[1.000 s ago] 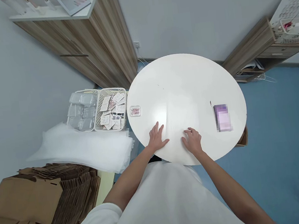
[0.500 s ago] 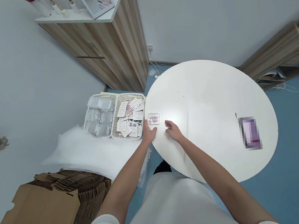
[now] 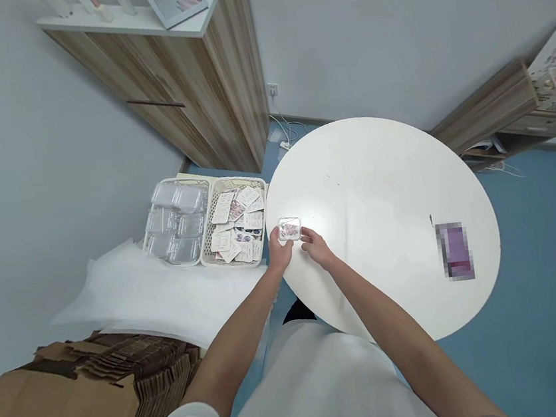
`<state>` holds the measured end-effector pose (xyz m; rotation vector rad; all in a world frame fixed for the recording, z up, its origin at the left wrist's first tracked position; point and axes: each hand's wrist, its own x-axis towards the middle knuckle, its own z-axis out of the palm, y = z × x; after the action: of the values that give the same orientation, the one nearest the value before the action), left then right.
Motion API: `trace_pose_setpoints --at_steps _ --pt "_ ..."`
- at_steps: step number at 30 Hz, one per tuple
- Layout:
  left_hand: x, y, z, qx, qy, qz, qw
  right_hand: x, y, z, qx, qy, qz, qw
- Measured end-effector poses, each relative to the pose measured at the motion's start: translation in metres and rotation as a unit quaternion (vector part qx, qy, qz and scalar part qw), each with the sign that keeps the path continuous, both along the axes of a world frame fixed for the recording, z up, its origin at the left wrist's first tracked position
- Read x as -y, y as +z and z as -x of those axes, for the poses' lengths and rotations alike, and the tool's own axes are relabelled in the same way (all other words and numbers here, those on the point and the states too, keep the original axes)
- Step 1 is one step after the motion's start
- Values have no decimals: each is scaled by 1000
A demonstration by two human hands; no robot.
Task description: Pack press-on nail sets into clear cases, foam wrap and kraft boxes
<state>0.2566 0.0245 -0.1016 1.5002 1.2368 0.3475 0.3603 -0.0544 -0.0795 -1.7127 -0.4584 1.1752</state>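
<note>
A small clear plastic case (image 3: 289,228) with pink items inside sits near the left edge of the round white table (image 3: 385,176). My left hand (image 3: 280,254) grips the case's left side with its fingers. My right hand (image 3: 316,247) pinches its right side. Both hands are closed on it together, and the case looks slightly lifted off the table.
Two white baskets stand left of the table: one (image 3: 175,221) with clear plastic cases, one (image 3: 236,221) with printed cards. White foam sheets (image 3: 152,293) and a stack of flat cardboard boxes (image 3: 79,398) lie nearer. A blurred purple object (image 3: 454,250) rests at the table's right. A wooden cabinet (image 3: 193,77) stands behind.
Both hands moved from the table's near edge to the left side and closed on the small clear case, which had been lying alone there.
</note>
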Motion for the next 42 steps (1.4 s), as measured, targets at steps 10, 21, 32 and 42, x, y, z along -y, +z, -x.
trace_pose_setpoints --at_steps 10,21,32,42 --pt "65 14 -22 86 -52 18 995 86 11 -34 43 -33 22 998" --pt "186 22 -47 43 -173 2 984 222 17 -74 120 0 69 990" --pt "226 24 -30 -62 -261 -63 961 274 2 -65 165 110 89 976" --pt "210 14 -25 -96 -322 -153 929 286 -9 -43 242 48 87 965"
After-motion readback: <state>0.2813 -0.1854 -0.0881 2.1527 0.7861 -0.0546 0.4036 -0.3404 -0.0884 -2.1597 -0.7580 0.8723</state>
